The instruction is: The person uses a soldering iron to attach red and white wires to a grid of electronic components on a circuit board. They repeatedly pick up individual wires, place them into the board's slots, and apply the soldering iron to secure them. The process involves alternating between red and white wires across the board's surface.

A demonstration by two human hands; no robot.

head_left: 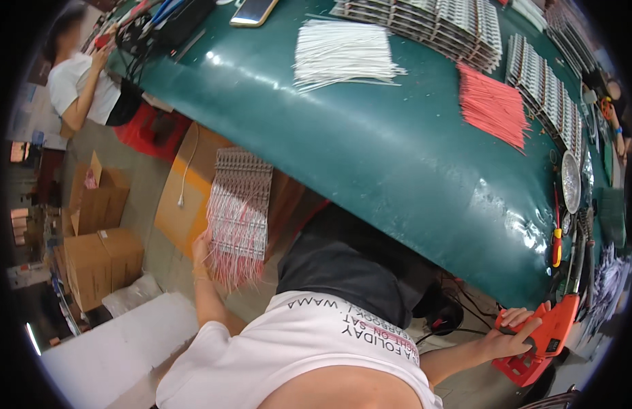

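My left hand is closed on the left edge of a grey rack panel. Rows of small metal parts line the panel, and many thin red and white wires hang from it. The panel is held beside the green table, over a cardboard box. At the lower right, my right hand wraps its fingers round an orange-red power tool with a small dark display. The tool lies at the table's corner, and part of its handle is hidden by my fingers.
On the green table lie white wires, red wires, a phone, stacked racks and a screwdriver. Cartons stand on the floor at left. Another person sits at the far left.
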